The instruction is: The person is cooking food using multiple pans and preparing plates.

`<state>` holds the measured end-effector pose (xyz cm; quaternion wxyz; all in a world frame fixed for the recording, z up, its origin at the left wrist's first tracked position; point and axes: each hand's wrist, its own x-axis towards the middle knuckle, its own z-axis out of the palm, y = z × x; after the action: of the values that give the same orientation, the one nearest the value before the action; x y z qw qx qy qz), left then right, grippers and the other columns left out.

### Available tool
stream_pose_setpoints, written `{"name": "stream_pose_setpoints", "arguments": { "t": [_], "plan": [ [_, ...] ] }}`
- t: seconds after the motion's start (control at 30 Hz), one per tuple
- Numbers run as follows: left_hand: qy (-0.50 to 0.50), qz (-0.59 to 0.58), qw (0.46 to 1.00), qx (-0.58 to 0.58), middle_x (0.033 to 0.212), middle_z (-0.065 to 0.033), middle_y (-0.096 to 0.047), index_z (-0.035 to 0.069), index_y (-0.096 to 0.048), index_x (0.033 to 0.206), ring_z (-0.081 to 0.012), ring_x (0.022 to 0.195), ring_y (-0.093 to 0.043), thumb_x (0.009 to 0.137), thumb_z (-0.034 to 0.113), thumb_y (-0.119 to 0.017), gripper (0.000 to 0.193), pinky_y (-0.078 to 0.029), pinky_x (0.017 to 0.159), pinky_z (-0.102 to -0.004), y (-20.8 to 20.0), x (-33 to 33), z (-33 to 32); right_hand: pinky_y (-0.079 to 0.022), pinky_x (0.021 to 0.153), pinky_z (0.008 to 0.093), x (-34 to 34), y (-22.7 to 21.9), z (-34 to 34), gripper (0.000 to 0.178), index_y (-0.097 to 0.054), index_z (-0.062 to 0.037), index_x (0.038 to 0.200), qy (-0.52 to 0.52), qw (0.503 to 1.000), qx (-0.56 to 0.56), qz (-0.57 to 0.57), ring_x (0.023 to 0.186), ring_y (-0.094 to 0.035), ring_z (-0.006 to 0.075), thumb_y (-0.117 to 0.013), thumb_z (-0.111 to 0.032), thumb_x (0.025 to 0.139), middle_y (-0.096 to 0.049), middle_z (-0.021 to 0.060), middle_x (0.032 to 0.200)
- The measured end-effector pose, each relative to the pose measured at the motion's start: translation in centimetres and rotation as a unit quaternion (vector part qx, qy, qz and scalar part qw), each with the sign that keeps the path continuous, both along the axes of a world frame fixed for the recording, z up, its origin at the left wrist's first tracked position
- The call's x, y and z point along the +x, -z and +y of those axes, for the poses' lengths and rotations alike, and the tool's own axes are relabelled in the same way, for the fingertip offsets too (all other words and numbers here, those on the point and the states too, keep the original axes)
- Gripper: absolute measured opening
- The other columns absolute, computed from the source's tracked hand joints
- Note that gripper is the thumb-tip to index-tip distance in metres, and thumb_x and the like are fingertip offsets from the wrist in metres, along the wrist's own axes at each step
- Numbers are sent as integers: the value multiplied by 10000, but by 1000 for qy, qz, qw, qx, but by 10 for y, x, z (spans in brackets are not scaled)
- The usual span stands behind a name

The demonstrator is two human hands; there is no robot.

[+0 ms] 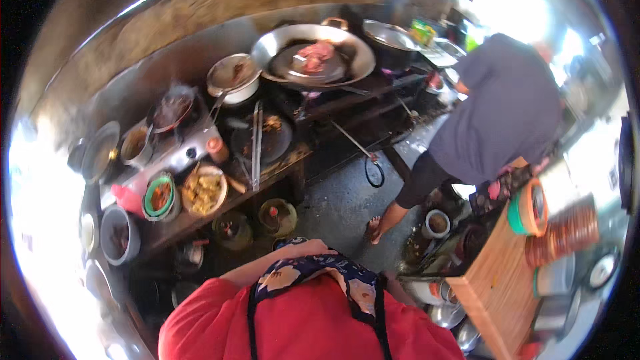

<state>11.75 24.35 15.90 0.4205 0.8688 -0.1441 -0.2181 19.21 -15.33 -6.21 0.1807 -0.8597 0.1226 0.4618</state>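
Observation:
My red shirt (pixel 300 327) and flowered apron (pixel 320 273) fill the lower middle of the head view. One bare forearm lies across my chest. My left hand (pixel 313 249) rests at the apron's top edge, and its fingers do not show clearly. My right hand is out of view. Ahead stands a long dark cooking counter (pixel 280 160). On it a big steel wok (pixel 313 53) holds pink pieces of meat (pixel 315 55). A white pot (pixel 233 79) with a ladle sits to the wok's left.
A person in a grey shirt and dark shorts (pixel 500 113) stands at the right, one sandalled foot (pixel 373 230) on the wet floor. Bowls of food (pixel 203 190), pots and a red bottle (pixel 215 149) crowd the counter. A wooden board (pixel 500 280) and stacked dishes (pixel 563 230) lie at the right.

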Motion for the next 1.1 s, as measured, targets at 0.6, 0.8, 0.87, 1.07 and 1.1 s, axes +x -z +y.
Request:
{"name": "stream_pose_setpoints", "arguments": {
  "t": [0.6,0.8,0.87,1.07,1.1],
  "plan": [
    [19,-207,971,-121,753,-205,-579,17,-605,877,-366,747,-546,868,450,-392,482,-426,698,-416,13,-12,1,-457,443,353,32,-35,38,180,-594,-43,911,-149,987,57,-15,528,-558,197,-547,-157,780,-589,108,759],
    [59,-139,988,6,847,-194,-534,168,-416,1237,-360,750,-514,873,142,-415,365,-430,642,-398,22,-16,18,-450,428,345,43,-31,47,167,-588,-44,905,-187,980,65,-4,506,-548,194,-548,-144,778,-579,96,732],
    [68,-171,982,31,847,-195,-535,165,-419,1234,-366,753,-511,878,154,-412,356,-428,642,-402,1,-22,25,-447,423,342,47,-27,50,163,-586,-45,903,-195,978,66,-2,498,-544,193,-548,-140,777,-576,92,723],
    [13,-261,965,-10,835,-191,-538,157,-423,1231,-371,740,-514,887,169,-397,345,-426,637,-412,8,-42,54,-440,407,335,63,-27,78,150,-580,-46,898,-234,970,62,-4,476,-534,190,-550,-127,775,-566,80,696],
    [9,-239,971,4,835,-189,-537,154,-419,1236,-363,740,-519,878,154,-401,359,-428,639,-408,5,-42,59,-439,405,333,65,-26,84,148,-579,-46,897,-240,968,66,-7,472,-533,190,-550,-125,775,-565,78,692]
  ]
}}
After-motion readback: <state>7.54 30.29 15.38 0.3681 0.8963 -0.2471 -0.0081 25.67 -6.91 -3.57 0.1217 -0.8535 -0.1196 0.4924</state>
